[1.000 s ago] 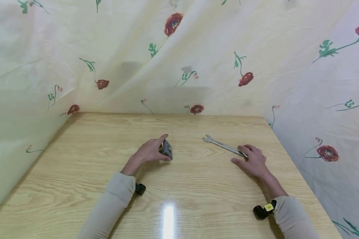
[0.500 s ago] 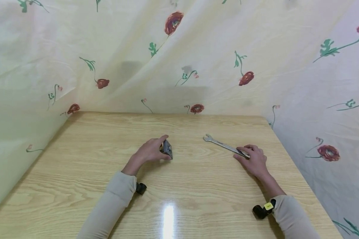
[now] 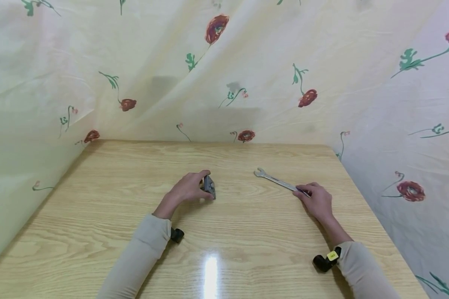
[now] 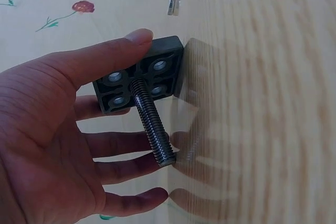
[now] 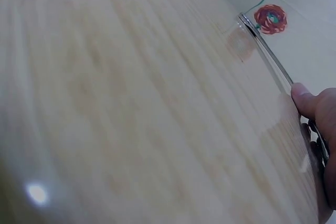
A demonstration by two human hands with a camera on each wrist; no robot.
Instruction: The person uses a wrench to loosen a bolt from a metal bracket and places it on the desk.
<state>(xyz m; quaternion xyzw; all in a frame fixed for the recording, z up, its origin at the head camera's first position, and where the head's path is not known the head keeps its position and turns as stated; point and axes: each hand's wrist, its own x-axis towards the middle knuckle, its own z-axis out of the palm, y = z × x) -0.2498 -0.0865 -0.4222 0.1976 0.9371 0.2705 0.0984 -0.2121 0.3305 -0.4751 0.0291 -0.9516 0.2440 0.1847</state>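
My left hand [image 3: 187,187] pinches a dark square plate with a threaded bolt [image 3: 209,187], left of the table's middle. Seen from the left wrist, the thumb presses the top edge of the plate [image 4: 169,47] while a finger lies under it; several round holes surround the bolt [image 4: 149,116], which points down past the other, spread fingers. On the right, my right hand [image 3: 318,201] grips the near end of a silver wrench [image 3: 278,181] between thumb and fingers. Its open-ended head points away to the left, and the gripped end is mostly hidden by the hand.
Both hands work over a light wood-grain table [image 3: 247,232]. A cream floral cloth [image 3: 153,70] hangs behind it and along both sides. A bright light reflection [image 3: 210,274] shows on the front of the tabletop.
My right thumb and fingers have closed in on the wrench's near end, and that wrist has shifted slightly left. The left hand and the plate have stayed almost still.
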